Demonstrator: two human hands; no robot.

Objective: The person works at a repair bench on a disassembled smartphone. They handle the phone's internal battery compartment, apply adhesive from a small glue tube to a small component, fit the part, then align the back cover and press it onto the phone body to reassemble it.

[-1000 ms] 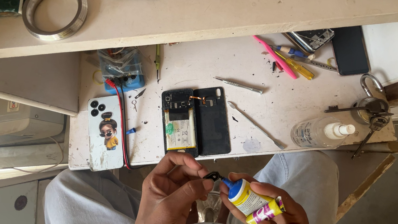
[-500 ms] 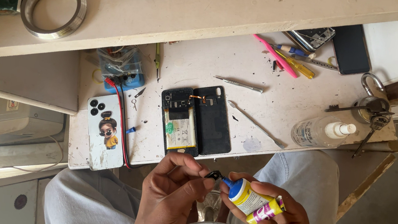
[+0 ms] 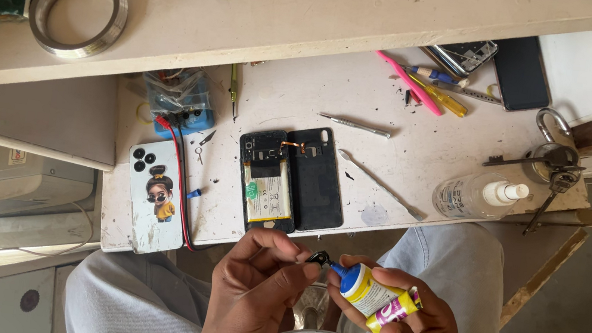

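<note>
Phone: opened smartphone (image 3: 266, 184) lies face down in the middle of the white worktable (image 3: 419, 140), battery and frame exposed, its black back cover (image 3: 318, 179) hinged off to the right and joined by a thin copper flex.
Done so far: judging by that, disassembly is finished; the back is off and the inside is bare.
Left to do: cover is not yet back on, and no glue is visible on the phone or cover, so the gluing looks barely begun.
Right hand: right hand (image 3: 396, 329) is wrapped around a small yellow glue tube (image 3: 370, 295) with a blue nozzle, held near the lap, nozzle pointing left.
Left hand: left hand (image 3: 258, 290) pinches a tiny black part (image 3: 319, 257) at the fingertips, right at the nozzle tip.
Nearby: metal spudger (image 3: 380, 184) and small screwdriver (image 3: 355, 125) lie right of the phone; clear spray bottle (image 3: 477, 195) stands further right; phone case with a cartoon figure (image 3: 155, 197) lies left.
Hard to tell: what the black part is, and whether glue is coming out, is too small to make out.
Cut off: both hands run out of the bottom edge; a round metal object between the knees is mostly hidden.
</note>
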